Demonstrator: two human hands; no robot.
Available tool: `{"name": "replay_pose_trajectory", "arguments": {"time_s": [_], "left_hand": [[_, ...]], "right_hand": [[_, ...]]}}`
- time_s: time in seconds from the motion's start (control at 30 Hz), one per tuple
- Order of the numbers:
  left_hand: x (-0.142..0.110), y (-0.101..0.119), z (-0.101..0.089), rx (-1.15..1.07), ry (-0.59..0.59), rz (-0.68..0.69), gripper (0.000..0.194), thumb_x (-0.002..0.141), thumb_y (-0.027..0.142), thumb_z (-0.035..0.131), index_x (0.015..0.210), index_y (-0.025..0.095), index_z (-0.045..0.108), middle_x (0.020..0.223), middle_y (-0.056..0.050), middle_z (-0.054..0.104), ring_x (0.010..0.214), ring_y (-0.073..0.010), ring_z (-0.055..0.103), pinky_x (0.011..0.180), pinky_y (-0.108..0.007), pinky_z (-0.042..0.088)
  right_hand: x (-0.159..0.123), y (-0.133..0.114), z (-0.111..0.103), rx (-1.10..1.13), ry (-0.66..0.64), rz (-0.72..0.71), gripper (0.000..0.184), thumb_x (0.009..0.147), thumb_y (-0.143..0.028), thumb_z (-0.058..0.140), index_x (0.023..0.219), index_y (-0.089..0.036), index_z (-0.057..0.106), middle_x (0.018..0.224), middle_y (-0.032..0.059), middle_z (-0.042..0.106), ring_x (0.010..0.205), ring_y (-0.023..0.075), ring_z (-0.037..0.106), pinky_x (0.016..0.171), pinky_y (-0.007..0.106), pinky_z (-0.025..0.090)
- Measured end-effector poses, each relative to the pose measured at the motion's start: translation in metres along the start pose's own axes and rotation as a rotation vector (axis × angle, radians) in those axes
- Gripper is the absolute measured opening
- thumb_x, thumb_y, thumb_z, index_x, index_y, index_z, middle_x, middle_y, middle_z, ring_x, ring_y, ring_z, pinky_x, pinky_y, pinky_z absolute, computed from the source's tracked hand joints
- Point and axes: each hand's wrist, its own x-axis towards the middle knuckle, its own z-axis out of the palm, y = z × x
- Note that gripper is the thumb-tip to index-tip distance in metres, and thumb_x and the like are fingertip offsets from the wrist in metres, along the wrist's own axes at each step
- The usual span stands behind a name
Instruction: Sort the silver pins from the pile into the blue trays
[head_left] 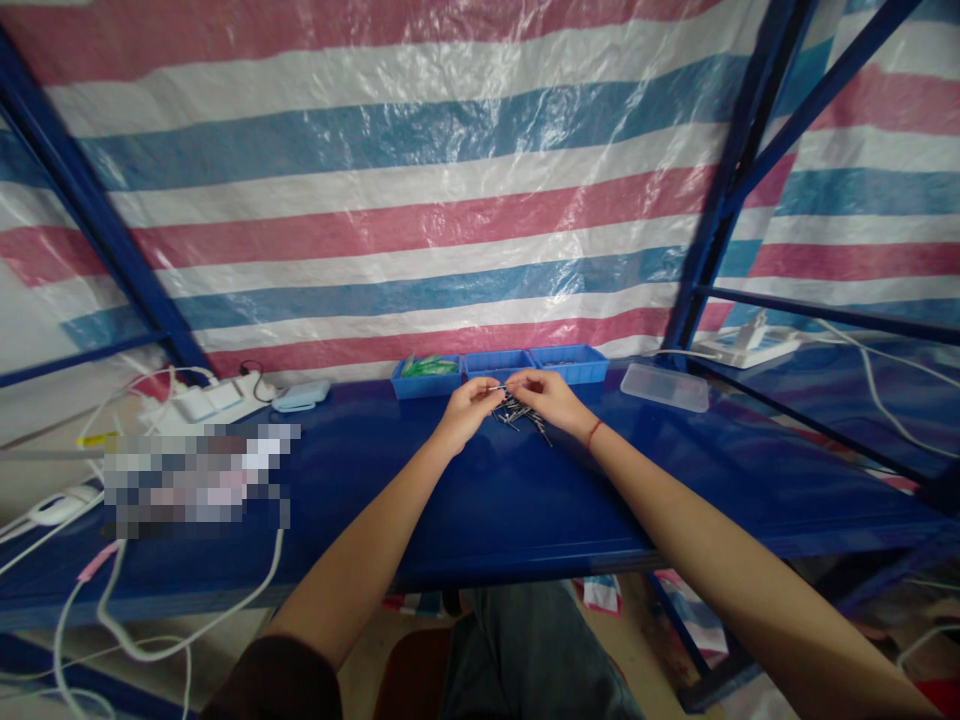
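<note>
My left hand and my right hand meet over the middle of the blue table, fingertips nearly touching. Both are closed in a pinch on a thin, short rod held level between them; its exact kind is too small to make out. Below the fingers lies a loose pile of thin dark and silvery rods, partly covered by my right hand. Just behind stand three joined blue bins. Green-and-clear small pieces fill the left bin, and small items lie in the right bin. My hands partly hide the middle bin.
A clear plastic lid or tray lies on the right of the table. White power strips with cables stand at the left, near a light blue case. Another white socket block sits far right. Blue frame posts rise on both sides.
</note>
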Motion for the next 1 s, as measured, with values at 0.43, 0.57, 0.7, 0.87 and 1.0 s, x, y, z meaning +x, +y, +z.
{"name": "replay_pose_trajectory", "arguments": {"time_s": [0.43, 0.57, 0.7, 0.87, 1.0], "left_hand": [[0.001, -0.015, -0.003, 0.766, -0.124, 0.345, 0.023, 0.079, 0.031, 0.056, 0.098, 0.019, 0.062, 0.084, -0.003, 0.059, 0.072, -0.0143, 0.055, 0.074, -0.029, 0.044], [-0.007, -0.010, 0.003, 1.025, -0.277, 0.481, 0.031, 0.082, 0.035, 0.052, 0.110, 0.024, 0.060, 0.103, -0.006, 0.058, 0.098, -0.0214, 0.051, 0.089, -0.037, 0.040], [-0.013, -0.009, 0.013, 1.162, -0.389, 0.495, 0.034, 0.087, 0.037, 0.043, 0.120, 0.035, 0.053, 0.121, -0.002, 0.052, 0.109, -0.0237, 0.043, 0.091, -0.042, 0.037], [-0.013, -0.011, 0.019, 1.208, -0.479, 0.482, 0.030, 0.090, 0.031, 0.039, 0.113, 0.037, 0.057, 0.126, 0.003, 0.052, 0.113, -0.0227, 0.041, 0.089, -0.042, 0.034], [-0.012, -0.009, 0.019, 1.195, -0.477, 0.506, 0.023, 0.089, 0.033, 0.043, 0.100, 0.030, 0.063, 0.113, 0.001, 0.060, 0.106, -0.0204, 0.047, 0.086, -0.037, 0.034]], "right_hand": [[0.014, 0.038, -0.041, -0.270, 0.598, 0.295, 0.030, 0.072, -0.039, 0.056, 0.073, -0.012, 0.067, 0.071, 0.0091, 0.066, 0.067, 0.0195, 0.059, 0.064, 0.031, 0.043], [0.013, 0.058, -0.060, -0.412, 0.692, 0.443, 0.035, 0.072, -0.042, 0.056, 0.083, -0.011, 0.070, 0.078, 0.0121, 0.069, 0.076, 0.0235, 0.062, 0.071, 0.033, 0.045], [0.012, 0.060, -0.060, -0.438, 0.693, 0.449, 0.037, 0.077, -0.039, 0.047, 0.089, -0.011, 0.069, 0.078, 0.0123, 0.069, 0.077, 0.0235, 0.062, 0.075, 0.034, 0.045], [0.015, 0.053, -0.049, -0.423, 0.602, 0.344, 0.036, 0.077, -0.036, 0.045, 0.088, -0.012, 0.068, 0.076, 0.0101, 0.068, 0.073, 0.0213, 0.061, 0.074, 0.034, 0.045], [0.014, 0.048, -0.042, -0.448, 0.532, 0.266, 0.032, 0.077, -0.032, 0.045, 0.089, -0.013, 0.067, 0.078, 0.0088, 0.068, 0.071, 0.0189, 0.060, 0.073, 0.032, 0.045]]}}
